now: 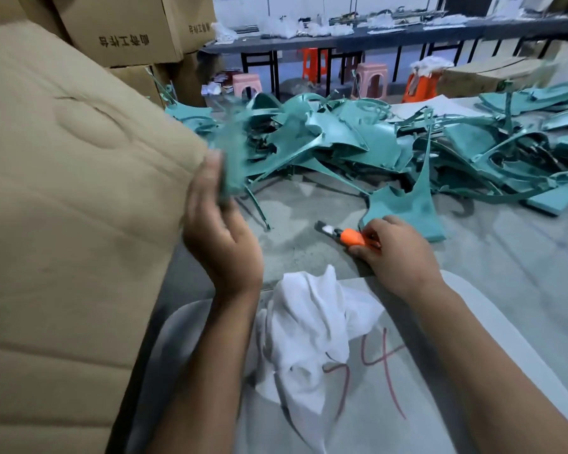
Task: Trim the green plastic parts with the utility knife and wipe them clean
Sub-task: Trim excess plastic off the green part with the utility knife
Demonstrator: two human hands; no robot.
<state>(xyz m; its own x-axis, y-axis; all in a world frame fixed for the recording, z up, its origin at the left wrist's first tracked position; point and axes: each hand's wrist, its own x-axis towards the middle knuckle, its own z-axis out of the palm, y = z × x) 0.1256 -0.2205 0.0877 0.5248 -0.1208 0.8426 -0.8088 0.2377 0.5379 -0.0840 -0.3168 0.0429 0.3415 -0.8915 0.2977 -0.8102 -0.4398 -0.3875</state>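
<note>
The left hand [222, 244] is raised, fingers [210, 172] closed on a green part [233, 158] that is blurred; the part sits against the edge of a big tan box [63, 208] that fills the left side of the view. The right hand [397, 253] rests low on the floor [309, 224], fingers wrapped round the orange handle of a knife [351, 236], whose dark tip points left and lies on or just above the floor; which of the two cannot be told. Just behind this hand another green part [407, 204] stands on the floor, a thin spike rising from it. Farther back a heap of green parts [341, 139] spreads across the floor from the tan box to the right edge of view. Nearest the camera, between the forearms, a crumpled white cloth [305, 326] lies on a pale grey panel [423, 388] marked with red scrawl. At the far side a long dark counter [374, 37] carries white scraps, with pink and orange stools [371, 78] beneath it. Brown cartons [125, 24] are stacked at the upper left.
</note>
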